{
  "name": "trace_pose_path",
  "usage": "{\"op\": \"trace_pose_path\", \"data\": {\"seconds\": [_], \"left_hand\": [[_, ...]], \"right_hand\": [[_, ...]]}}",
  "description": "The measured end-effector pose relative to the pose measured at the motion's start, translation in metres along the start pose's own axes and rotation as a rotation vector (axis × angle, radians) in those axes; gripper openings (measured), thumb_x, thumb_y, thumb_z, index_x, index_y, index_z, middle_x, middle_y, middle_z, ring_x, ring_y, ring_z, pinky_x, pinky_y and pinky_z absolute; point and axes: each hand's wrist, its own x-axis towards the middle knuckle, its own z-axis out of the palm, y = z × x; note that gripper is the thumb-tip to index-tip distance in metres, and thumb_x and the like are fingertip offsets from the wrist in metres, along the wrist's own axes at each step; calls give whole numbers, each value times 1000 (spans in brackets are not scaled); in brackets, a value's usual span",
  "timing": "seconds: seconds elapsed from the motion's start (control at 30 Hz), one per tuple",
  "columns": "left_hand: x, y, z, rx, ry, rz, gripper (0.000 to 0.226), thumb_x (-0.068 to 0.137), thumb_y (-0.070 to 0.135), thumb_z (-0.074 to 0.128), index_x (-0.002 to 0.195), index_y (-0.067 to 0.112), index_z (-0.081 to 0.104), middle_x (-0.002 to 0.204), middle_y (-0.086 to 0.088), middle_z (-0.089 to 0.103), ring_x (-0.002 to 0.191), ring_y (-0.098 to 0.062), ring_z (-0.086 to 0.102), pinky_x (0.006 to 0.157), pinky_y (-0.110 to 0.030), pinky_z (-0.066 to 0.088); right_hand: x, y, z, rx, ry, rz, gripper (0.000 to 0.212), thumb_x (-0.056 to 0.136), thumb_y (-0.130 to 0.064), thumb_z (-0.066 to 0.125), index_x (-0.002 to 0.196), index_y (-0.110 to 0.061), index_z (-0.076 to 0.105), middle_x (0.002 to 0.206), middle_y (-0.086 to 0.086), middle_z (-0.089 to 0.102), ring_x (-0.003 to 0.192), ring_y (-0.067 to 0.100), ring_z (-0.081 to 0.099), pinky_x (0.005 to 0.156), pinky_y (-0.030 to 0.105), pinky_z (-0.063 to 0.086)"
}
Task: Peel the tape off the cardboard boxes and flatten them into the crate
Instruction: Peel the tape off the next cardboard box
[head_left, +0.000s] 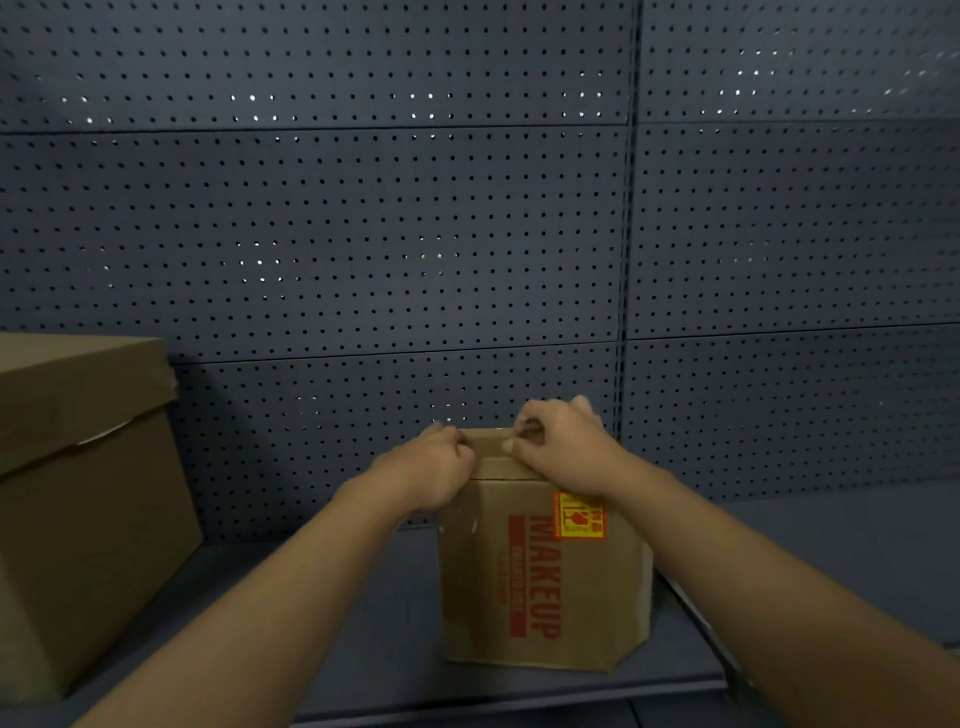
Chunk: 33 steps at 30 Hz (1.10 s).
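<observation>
Dark pegboard (363, 234) backs a blue shelf (363, 597). On it stands a small box (540, 587) printed MAKEUP, with an orange sticker (579, 517) near its top. Both hands meet at the box's top edge: the left hand (431, 467) grips the left corner with curled fingers, the right hand (563, 447) pinches at the top, seemingly tape. A larger box (78, 493) sits at the left.

**One head-worn view, facing the shelf**

The single wide-angle camera sits on the person's head, looking forward and slightly down along both forearms toward a pegboard wall (363, 234) and shelf (389, 597); the hands sit close, low in centre frame, and straight lines bow toward the edges
</observation>
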Motion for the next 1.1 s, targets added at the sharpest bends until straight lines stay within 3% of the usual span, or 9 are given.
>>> {"op": "trace_pose_path", "data": {"seconds": [0.13, 0.23, 0.33, 0.4, 0.47, 0.57, 0.7, 0.83, 1.1], "left_hand": [[-2, 25, -2, -13, 111, -10, 35, 98, 19, 44, 131, 20, 57, 134, -2, 54, 113, -26, 57, 97, -46, 51], [-9, 38, 8, -105, 190, 8, 37, 98, 15, 46, 131, 26, 59, 128, -1, 63, 107, -24, 60, 91, -43, 53], [-10, 40, 18, -78, 235, 36, 16, 105, 25, 39, 106, 22, 55, 114, -5, 67, 94, -22, 55, 112, -50, 39], [-9, 44, 18, -95, 314, 85, 26, 107, 34, 40, 119, 23, 60, 120, 0, 67, 106, -20, 61, 126, -54, 14], [-9, 53, 17, -205, 393, 215, 38, 104, 51, 46, 133, 31, 59, 131, 11, 64, 120, -13, 61, 128, -51, 9], [-12, 70, 15, -462, 435, 375, 48, 93, 63, 60, 132, 36, 61, 124, 18, 63, 117, -5, 58, 108, -36, 45], [-12, 76, 18, -541, 541, 367, 30, 102, 46, 60, 123, 30, 72, 106, 15, 68, 100, -4, 63, 84, -27, 52], [-3, 64, 23, -674, 507, 255, 15, 102, 38, 64, 105, 31, 77, 92, 15, 75, 91, -6, 71, 85, -43, 61], [0, 74, 23, -752, 413, 265, 11, 92, 33, 78, 99, 28, 71, 96, 11, 74, 90, -7, 70, 82, -31, 58]], "right_hand": [[-3, 2, -10, 441, 34, -5, 18, 102, -23, 57, 114, -22, 71, 108, -9, 69, 100, 7, 62, 81, 16, 50], [-5, 8, -14, 915, 74, 104, 21, 103, -12, 58, 117, -25, 67, 115, -2, 69, 99, 7, 66, 77, 17, 57], [-4, 17, -19, 1330, 142, 195, 38, 98, -1, 63, 134, -11, 59, 127, 10, 67, 114, 24, 70, 82, 27, 61], [-3, 18, -23, 1438, 200, 236, 38, 97, 5, 62, 133, -5, 58, 124, 18, 68, 109, 31, 72, 82, 33, 63], [-3, 15, -26, 1487, 231, 264, 29, 97, 8, 59, 125, -2, 59, 115, 20, 71, 94, 27, 74, 74, 31, 64], [-3, 12, -31, 1470, 281, 268, 19, 99, 6, 57, 115, -3, 62, 103, 17, 72, 79, 22, 73, 65, 29, 60], [-5, 17, -38, 1455, 313, 258, 39, 95, 5, 65, 129, -8, 51, 113, 17, 73, 101, 28, 73, 89, 40, 61], [-13, 31, -41, 1360, 267, 267, 27, 97, 3, 63, 122, -6, 59, 108, 9, 78, 108, 26, 73, 95, 38, 58], [-17, 30, -32, 1463, 200, 303, 31, 92, 4, 69, 120, -4, 59, 116, 19, 70, 96, 25, 76, 82, 35, 62]]}}
